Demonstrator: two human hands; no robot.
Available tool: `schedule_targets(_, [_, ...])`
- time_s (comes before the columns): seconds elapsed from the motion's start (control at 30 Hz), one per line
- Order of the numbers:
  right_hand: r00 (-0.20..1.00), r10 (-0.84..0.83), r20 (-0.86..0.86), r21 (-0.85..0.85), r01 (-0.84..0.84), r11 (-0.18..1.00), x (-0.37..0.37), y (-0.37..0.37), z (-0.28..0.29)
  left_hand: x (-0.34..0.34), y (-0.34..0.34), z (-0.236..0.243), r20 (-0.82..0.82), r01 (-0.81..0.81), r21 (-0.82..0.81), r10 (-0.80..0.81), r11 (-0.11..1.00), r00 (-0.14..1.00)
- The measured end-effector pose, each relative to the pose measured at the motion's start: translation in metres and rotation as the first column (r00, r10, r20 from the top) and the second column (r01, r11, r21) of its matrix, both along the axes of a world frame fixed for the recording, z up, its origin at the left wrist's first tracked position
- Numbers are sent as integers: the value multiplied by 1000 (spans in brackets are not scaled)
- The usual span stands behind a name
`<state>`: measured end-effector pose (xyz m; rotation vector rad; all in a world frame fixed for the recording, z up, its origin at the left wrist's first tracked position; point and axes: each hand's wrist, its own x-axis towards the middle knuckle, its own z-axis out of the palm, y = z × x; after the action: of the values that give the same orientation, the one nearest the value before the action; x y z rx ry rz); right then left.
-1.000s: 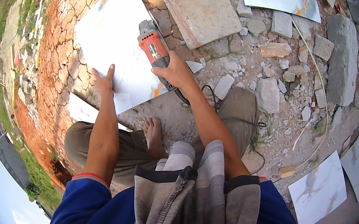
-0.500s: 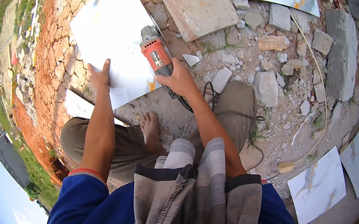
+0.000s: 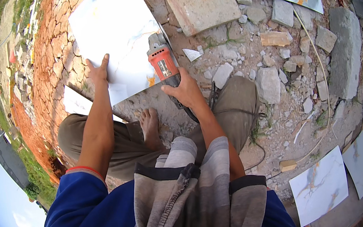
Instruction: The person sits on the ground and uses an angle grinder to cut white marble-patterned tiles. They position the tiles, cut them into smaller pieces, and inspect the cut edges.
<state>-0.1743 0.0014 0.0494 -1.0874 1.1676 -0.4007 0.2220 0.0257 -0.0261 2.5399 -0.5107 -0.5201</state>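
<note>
A large white marbled tile (image 3: 120, 38) with grey and orange veins lies in front of me. My left hand (image 3: 99, 72) rests on its left part, thumb and fingers spread. My right hand (image 3: 186, 88) is wrapped round the dark handle of a red and black angle grinder (image 3: 163, 63). The grinder's grey head is at the tile's right edge, near the corner closest to me; its disc is mostly hidden. A narrow white tile strip (image 3: 76, 100) lies beneath my left forearm, and a small triangular tile piece (image 3: 191, 54) sits right of the grinder.
Beyond the grinder lies a dusty beige slab (image 3: 198, 2). Broken stones (image 3: 268, 85) and a long grey block (image 3: 345, 53) cover the right side. More marbled tiles (image 3: 320, 187) lie at the lower right. A dark cord (image 3: 260, 149) runs beside my right knee; my bare foot (image 3: 150, 128) is near the tile.
My right hand has drawn the grinder toward me and slightly right along the tile's right edge. My left hand stays on the tile in nearly the same spot.
</note>
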Motion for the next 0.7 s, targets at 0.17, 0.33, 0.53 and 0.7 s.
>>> schedule_targets(0.17, [1000, -10, -7, 2, 10, 1000, -7, 11, 4, -4, -2, 5, 25, 2, 25, -3, 1000, 1000])
schedule_targets(0.33, [1000, -18, -14, -5, 17, 1000, -13, 23, 7, -2, -2, 4, 43, 11, 62, -13, 998, 999])
schedule_targets(0.53, [999, 18, -36, 59, -15, 998, -23, 31, 10, 0, -1, -1, 49, -4, 46, 1, 999, 999])
schedule_targets(0.7, [999, 10, -40, 35, -9, 999, -29, 41, 10, 0, -2, 1, 43, 5, 50, -7, 999, 999])
